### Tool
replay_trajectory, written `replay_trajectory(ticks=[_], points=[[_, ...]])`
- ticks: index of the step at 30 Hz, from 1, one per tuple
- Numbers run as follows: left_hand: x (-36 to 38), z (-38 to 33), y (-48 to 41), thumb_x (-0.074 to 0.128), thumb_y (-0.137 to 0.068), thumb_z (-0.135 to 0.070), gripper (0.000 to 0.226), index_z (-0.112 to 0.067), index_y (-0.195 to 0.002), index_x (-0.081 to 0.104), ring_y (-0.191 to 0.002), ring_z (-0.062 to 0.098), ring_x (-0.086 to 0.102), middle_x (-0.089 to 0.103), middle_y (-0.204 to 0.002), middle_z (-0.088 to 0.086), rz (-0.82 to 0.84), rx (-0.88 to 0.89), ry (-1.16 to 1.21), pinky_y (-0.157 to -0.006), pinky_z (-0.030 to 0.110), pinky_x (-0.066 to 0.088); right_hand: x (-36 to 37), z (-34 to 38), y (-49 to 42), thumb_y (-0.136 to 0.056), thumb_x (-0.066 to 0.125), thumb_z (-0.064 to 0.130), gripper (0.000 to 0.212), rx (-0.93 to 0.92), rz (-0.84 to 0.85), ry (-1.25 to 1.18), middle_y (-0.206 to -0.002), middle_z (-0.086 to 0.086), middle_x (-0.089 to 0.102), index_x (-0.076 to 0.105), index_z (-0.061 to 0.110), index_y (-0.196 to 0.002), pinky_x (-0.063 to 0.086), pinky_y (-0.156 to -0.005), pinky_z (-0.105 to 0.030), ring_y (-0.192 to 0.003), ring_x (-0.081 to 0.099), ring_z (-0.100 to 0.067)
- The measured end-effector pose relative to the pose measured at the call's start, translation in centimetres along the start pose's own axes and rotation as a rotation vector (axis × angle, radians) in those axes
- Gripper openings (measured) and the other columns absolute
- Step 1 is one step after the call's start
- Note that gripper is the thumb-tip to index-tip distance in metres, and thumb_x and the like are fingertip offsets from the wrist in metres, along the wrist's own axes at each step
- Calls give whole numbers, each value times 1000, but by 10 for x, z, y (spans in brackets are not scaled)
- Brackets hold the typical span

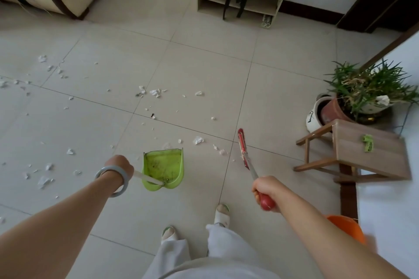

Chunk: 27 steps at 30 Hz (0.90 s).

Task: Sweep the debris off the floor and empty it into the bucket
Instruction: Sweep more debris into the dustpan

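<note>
Paper scraps [156,92] strewn; green dustpan [164,169]; red broom [243,149]

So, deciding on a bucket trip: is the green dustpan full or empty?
Nearly empty: the dustpan shows bare green inside with dark specks; paper scraps lie on the floor.

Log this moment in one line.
left hand: holds dustpan | right hand: holds broom | paper scraps: scattered on floor | bucket: lower right

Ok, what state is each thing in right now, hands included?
Dustpan: open end faces away, no paper inside.
Broom: head low near the floor.
Debris: scattered, unswept.
Bucket: mostly hidden, contents unseen.
Left hand: grips the dustpan handle.
Right hand: grips the broom handle.
</note>
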<state>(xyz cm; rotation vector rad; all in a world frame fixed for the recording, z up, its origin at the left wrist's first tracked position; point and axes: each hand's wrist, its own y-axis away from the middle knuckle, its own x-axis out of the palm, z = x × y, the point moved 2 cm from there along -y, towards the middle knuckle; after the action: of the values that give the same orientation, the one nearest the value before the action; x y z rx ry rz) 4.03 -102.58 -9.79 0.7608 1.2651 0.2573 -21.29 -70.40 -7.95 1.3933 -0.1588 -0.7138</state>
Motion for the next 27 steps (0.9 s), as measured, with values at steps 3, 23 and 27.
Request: replay_trajectory(ticks=[3, 23, 27], points=[[-3, -26, 17, 32, -98, -14, 39, -11, -125, 60, -117, 18, 59, 62, -125, 0, -12, 81, -71, -91, 24, 47, -35, 7, -17, -82, 47, 0, 16, 29, -36, 30, -36, 0, 48, 51, 11, -71, 39, -44, -18, -35, 46, -13], [-22, -30, 5, 42, -98, -16, 34, -17, -128, 58, -120, 16, 56, 59, -130, 1, -19, 1, -183, -101, 24, 46, 56, 82, -34, -81, 42, 0, 16, 9, 96, 204, -61, -5, 49, 48, 14, -80, 39, -44, -20, -46, 46, -17], [-34, -5, 0, 41, -98, -19, 34, -20, -129, 56, -123, 13, 53, 56, -133, -4, 3, -14, -171, -101, 22, 45, 109, 109, -19, -79, 42, 2, 15, -9, 174, 255, -65, -3, 50, 50, 16, -80, 40, -42, -17, -47, 47, -15]])
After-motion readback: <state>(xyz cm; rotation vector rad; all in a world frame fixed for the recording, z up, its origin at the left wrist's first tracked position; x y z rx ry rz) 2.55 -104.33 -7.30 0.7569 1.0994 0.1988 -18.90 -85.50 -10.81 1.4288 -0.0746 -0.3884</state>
